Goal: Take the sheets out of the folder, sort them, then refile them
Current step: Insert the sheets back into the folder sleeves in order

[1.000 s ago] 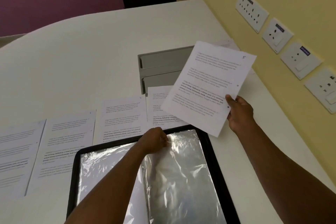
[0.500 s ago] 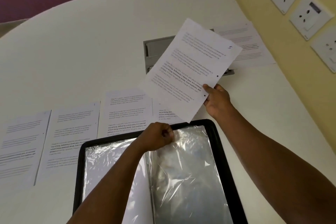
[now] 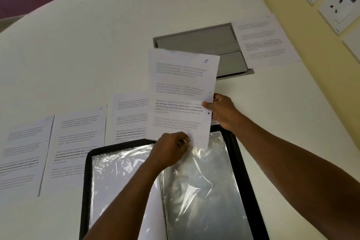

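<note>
A black folder (image 3: 87, 181) lies open at the near edge of the white table, its clear plastic sleeves showing. My left hand (image 3: 171, 149) pinches the top edge of the right-hand sleeve (image 3: 202, 187). My right hand (image 3: 221, 110) grips the right edge of a printed sheet (image 3: 181, 91) marked 5, held upright with its lower edge at the sleeve's mouth. Three printed sheets lie flat in a row left of it (image 3: 21, 154), (image 3: 78, 138), (image 3: 129, 117). Another sheet (image 3: 265, 41) lies at the far right.
A grey recessed cable hatch (image 3: 196, 45) sits in the table (image 3: 97, 54) behind the held sheet. A yellow wall with white socket plates (image 3: 339, 6) runs along the right. The table's curved far edge meets a purple wall.
My right hand has swung the sheet from tilted to upright and brought it down and left over the folder's right sleeve. My left hand stayed on the sleeve's top edge.
</note>
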